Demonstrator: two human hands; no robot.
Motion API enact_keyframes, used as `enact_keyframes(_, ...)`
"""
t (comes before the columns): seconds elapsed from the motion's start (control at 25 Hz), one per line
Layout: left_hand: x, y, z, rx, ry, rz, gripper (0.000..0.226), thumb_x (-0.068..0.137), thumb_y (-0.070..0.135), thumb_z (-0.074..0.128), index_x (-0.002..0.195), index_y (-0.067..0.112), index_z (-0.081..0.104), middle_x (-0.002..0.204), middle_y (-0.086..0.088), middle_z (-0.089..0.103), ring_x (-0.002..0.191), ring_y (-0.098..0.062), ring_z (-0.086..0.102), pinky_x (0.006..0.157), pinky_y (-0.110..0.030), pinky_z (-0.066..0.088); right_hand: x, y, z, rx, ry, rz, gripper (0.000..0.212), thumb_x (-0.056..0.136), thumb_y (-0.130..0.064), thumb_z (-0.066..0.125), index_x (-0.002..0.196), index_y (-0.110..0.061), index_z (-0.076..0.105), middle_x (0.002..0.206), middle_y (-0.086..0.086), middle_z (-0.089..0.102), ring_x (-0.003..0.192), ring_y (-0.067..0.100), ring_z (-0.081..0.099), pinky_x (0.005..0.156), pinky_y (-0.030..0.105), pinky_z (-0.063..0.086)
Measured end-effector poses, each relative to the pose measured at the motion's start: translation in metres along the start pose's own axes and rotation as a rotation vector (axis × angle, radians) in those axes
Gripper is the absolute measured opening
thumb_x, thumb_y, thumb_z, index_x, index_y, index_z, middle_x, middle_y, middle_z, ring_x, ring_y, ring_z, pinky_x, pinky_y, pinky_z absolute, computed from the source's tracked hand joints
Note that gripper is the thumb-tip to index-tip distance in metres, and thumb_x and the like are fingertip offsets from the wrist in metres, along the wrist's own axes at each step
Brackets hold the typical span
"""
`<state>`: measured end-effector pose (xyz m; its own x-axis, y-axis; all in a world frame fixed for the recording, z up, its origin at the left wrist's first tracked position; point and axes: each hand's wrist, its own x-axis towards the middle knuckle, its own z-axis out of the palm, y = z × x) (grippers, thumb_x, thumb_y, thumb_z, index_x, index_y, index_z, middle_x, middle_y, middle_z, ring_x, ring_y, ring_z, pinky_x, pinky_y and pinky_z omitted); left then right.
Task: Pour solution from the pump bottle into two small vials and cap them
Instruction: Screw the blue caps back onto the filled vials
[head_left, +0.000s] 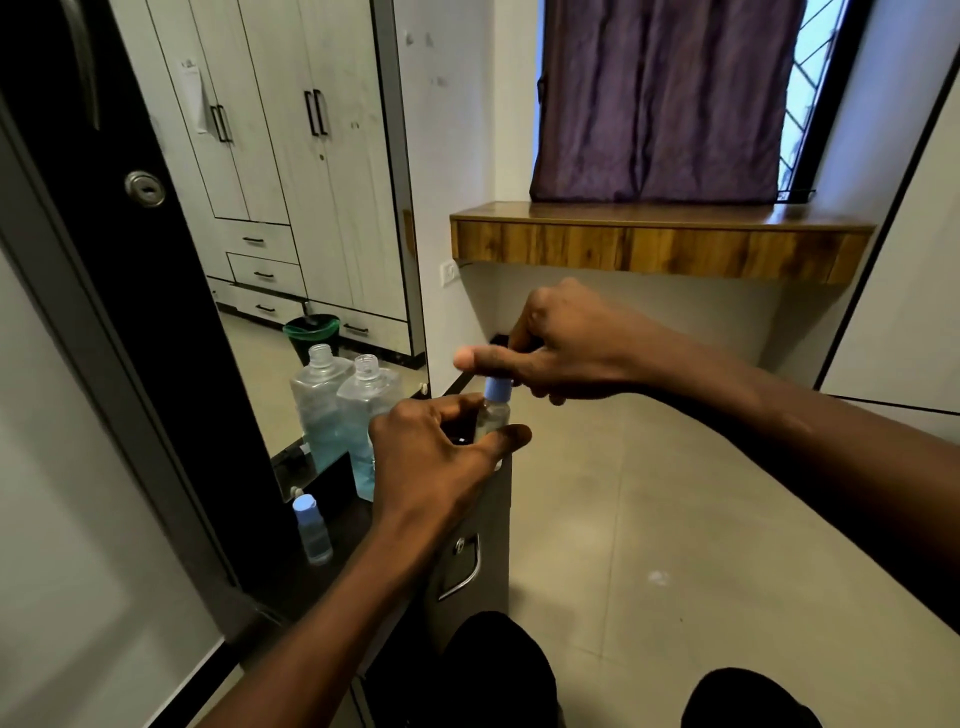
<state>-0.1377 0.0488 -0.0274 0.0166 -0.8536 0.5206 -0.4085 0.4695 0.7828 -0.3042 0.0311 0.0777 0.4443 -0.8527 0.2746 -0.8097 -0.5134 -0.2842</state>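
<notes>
Capped vial at 7 o'clock, done. Open bottle beside it. Left hand gripped second vial at center. Right hand at 1 o'clock pinched blue cap. Capping step, probably. Next: more twisting, then letting go.

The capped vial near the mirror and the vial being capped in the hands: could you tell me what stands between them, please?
In the head view, the open bottle of blue solution stands between the capped vial and the held vial; the left hand also crosses that stretch.
</notes>
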Motion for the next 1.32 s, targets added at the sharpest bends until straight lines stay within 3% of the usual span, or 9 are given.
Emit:
enact_keyframes(0.24,0.003,0.000,-0.001,-0.018,0.018,-0.011,0.037,0.070,0.039,0.091,0.103,0.026,0.082,0.082,0.016,0.077,0.074,0.001,0.074,0.074,-0.026,0.064,-0.001,0.003,-0.019,0.143,-0.094,-0.111,0.028,0.095,-0.023,0.069,0.123,-0.022,0.072,0.116,-0.014,0.071,0.103,-0.005,0.067,0.085,0.008,0.054)
enact_keyframes(0.36,0.003,0.000,-0.002,0.006,0.004,0.008,0.032,0.071,0.038,0.091,0.101,0.029,0.082,0.084,0.015,0.077,0.075,0.000,0.074,0.073,-0.029,0.065,0.002,0.004,-0.011,0.036,-0.108,-0.106,0.024,0.091,-0.033,0.074,0.109,-0.018,0.078,0.091,-0.014,0.075,0.073,-0.001,0.073,0.063,0.016,0.060)
enact_keyframes(0.48,0.002,-0.001,0.001,0.003,0.017,-0.017,0.038,0.069,0.043,0.091,0.102,0.027,0.082,0.086,0.016,0.077,0.076,0.000,0.074,0.075,-0.031,0.065,0.008,-0.001,-0.003,-0.073,0.079,-0.045,0.070,0.084,-0.075,0.055,0.073,-0.009,0.076,0.061,0.005,0.072,0.050,0.016,0.070,0.053,0.032,0.061)
enact_keyframes(0.64,0.005,-0.002,-0.002,-0.012,0.035,-0.002,0.033,0.069,0.038,0.092,0.100,0.029,0.082,0.080,0.017,0.077,0.073,0.002,0.073,0.072,-0.023,0.062,0.009,0.000,-0.007,-0.036,-0.063,-0.128,0.035,0.096,-0.044,0.064,0.117,-0.018,0.074,0.113,-0.004,0.075,0.091,0.002,0.071,0.078,0.015,0.057)
enact_keyframes(0.72,0.007,-0.001,-0.003,-0.005,0.044,0.012,0.028,0.071,0.036,0.091,0.098,0.030,0.083,0.078,0.015,0.078,0.072,0.002,0.073,0.069,-0.021,0.061,0.007,-0.001,-0.004,0.001,-0.071,-0.146,0.028,0.092,-0.032,0.073,0.116,-0.018,0.074,0.105,-0.007,0.076,0.080,-0.005,0.071,0.067,0.009,0.055)
enact_keyframes(0.84,0.008,0.000,-0.003,-0.005,0.050,0.011,0.031,0.072,0.038,0.091,0.100,0.028,0.082,0.081,0.017,0.076,0.074,0.007,0.071,0.066,-0.006,0.054,0.011,0.000,0.000,-0.009,0.134,-0.074,0.062,0.081,-0.070,0.061,0.080,-0.010,0.078,0.064,0.003,0.074,0.049,0.005,0.069,0.047,0.016,0.054)
enact_keyframes(1.0,0.008,-0.001,-0.005,-0.007,0.050,0.018,0.031,0.071,0.036,0.092,0.100,0.028,0.082,0.080,0.015,0.077,0.073,0.008,0.070,0.066,-0.005,0.052,0.010,0.002,-0.006,0.068,-0.064,-0.119,0.041,0.094,-0.043,0.067,0.128,-0.020,0.070,0.121,-0.004,0.074,0.090,-0.005,0.069,0.070,0.004,0.054)
enact_keyframes(1.2,0.007,-0.002,-0.004,0.035,0.048,0.029,0.034,0.071,0.041,0.090,0.101,0.027,0.082,0.083,0.015,0.077,0.074,0.008,0.070,0.068,-0.005,0.054,0.011,-0.005,0.008,0.043,0.101,-0.049,0.055,0.084,-0.064,0.066,0.074,-0.011,0.078,0.063,0.003,0.074,0.049,0.007,0.070,0.046,0.021,0.056)
enact_keyframes(1.32,0.008,-0.007,-0.008,0.017,0.057,0.030,0.035,0.071,0.042,0.089,0.102,0.028,0.082,0.085,0.018,0.075,0.079,0.017,0.066,0.068,0.001,0.048,0.014,-0.006,0.007,-0.011,0.046,-0.033,0.061,0.090,-0.066,0.055,0.092,-0.011,0.079,0.085,0.009,0.080,0.065,0.011,0.073,0.066,0.029,0.064)
